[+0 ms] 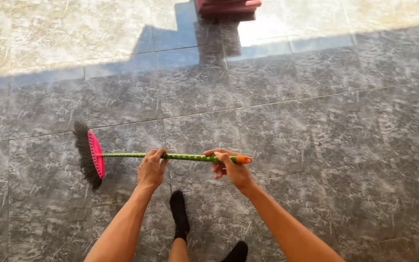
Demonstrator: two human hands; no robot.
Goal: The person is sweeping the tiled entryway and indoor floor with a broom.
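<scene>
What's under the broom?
Grey marbled floor tiles lie under the broom. Both hands, left and right, grip its handle. The floor right beneath the bristles is hidden.

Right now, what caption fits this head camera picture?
Both hands, left hand and right hand, grip a green-handled broom over grey floor tiles.

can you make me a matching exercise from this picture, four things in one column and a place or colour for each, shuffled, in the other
Things:
1. pink plastic broom head with dark bristles
2. orange cap on the end of the broom handle
3. left hand
4. dark red block

Places:
A. top edge of the view, on the sunlit tiles
B. gripping the green patterned handle partway along
C. far left end of the broom
D. just beyond the right hand

Pairs: 1-C, 2-D, 3-B, 4-A
</scene>
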